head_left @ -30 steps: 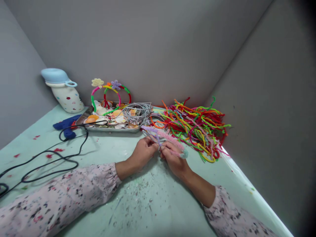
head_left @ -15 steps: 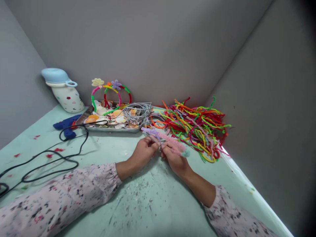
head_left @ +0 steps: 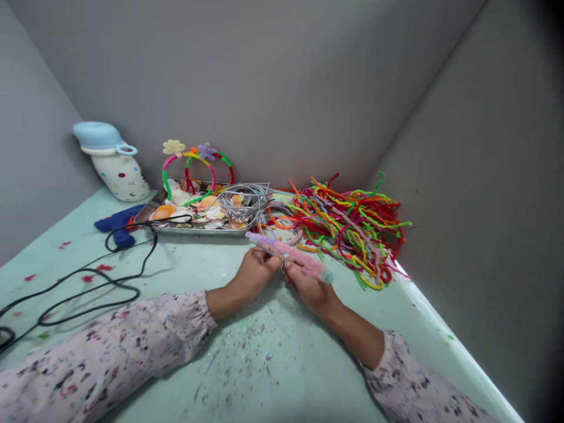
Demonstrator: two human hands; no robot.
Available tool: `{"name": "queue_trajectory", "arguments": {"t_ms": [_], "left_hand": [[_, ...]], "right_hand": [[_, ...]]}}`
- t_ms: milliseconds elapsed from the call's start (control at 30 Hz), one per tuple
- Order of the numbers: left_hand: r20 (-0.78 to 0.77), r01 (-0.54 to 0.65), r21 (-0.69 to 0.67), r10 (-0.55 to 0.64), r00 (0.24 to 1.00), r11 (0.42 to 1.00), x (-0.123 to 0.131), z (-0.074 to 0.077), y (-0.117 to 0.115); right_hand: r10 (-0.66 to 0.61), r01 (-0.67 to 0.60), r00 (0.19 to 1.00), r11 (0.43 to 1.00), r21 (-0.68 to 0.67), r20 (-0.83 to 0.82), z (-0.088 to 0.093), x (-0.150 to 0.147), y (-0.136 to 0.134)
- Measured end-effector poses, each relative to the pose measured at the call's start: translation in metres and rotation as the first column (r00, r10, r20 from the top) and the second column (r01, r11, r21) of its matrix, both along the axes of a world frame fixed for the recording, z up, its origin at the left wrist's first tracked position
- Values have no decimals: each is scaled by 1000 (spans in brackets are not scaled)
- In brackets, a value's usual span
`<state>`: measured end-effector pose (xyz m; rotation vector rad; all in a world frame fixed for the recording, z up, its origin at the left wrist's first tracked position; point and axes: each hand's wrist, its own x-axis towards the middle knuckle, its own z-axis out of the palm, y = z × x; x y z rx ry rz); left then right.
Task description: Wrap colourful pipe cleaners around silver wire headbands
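Head view: left hand (head_left: 256, 271) and right hand (head_left: 311, 288) pinch a fuzzy band (head_left: 302, 255) near a tray (head_left: 202, 232) of shells (head_left: 208, 202).

No readable text, label, brand, number or sign anywhere in view. White bottle with pale blue domed lid and side loop (head_left: 115, 170): small scattered coloured prints on the body, one dark red and roundish, the rest too small to tell; none legible as letters or figures. Dark blue gun-shaped tool with red part (head_left: 124, 238): no lettering legible.
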<state>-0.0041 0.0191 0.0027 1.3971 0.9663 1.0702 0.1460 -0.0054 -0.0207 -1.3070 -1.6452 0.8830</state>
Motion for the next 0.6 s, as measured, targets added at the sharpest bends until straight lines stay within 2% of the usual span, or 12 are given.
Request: {"name": "queue_trajectory", "arguments": {"t_ms": [300,600], "left_hand": [[-82,-100,-20,98,992,995,-1,1,0],[-64,-88,-16,87,994,996,0,5,0]], "right_hand": [[21,-22,1000,1000,-11,-20,-4,-1,-1],[8,-8,1000,1000,-5,-10,-5,-2,-2]]}}
